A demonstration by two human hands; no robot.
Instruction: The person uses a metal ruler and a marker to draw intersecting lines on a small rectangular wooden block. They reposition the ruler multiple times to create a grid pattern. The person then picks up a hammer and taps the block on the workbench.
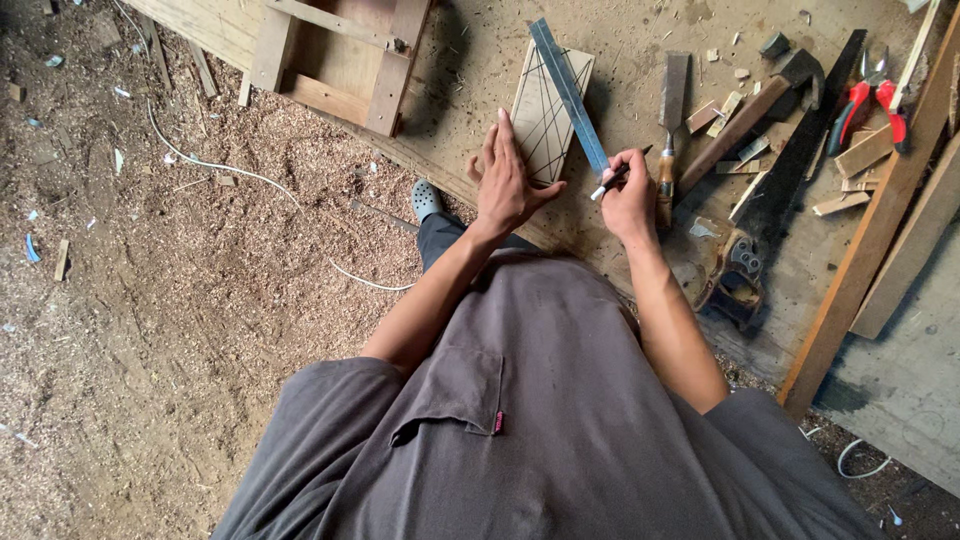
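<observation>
1. Pressing flat on the small board (541,118), the left hand (508,185) spreads its open fingers over the board's near end and grips nothing.
2. The right hand (630,195) sits just right of the board, its fingers closed around a dark pencil (618,176) whose tip points at the ruler (570,92).
3. The ruler, a long, thin, bluish metal strip, lies slantwise across the board, jutting past its far edge and its near right edge.
4. The board is pale, smooth and rectangular, crossed with dark drawn lines; it rests on the workbench (480,70), close to the bench's near edge.
5. Left of the board a wooden frame (340,60) of rough battens lies on the bench, with a bare strip of dusty surface between them.
6. Right of the board a chisel (670,120) with a wooden handle lies just beside the right hand, leaving little room on that side.
7. Further right of the board come a hammer (755,110), a dark-bladed handsaw (780,190), red-handled pliers (868,105) and scattered wood offcuts, well apart from it.
8. Long planks (870,240) run slantwise along the bench beyond the saw.
9. Below the board's side of the bench, the floor (150,300) is thick with sawdust and crossed by a white cable (250,178).
</observation>
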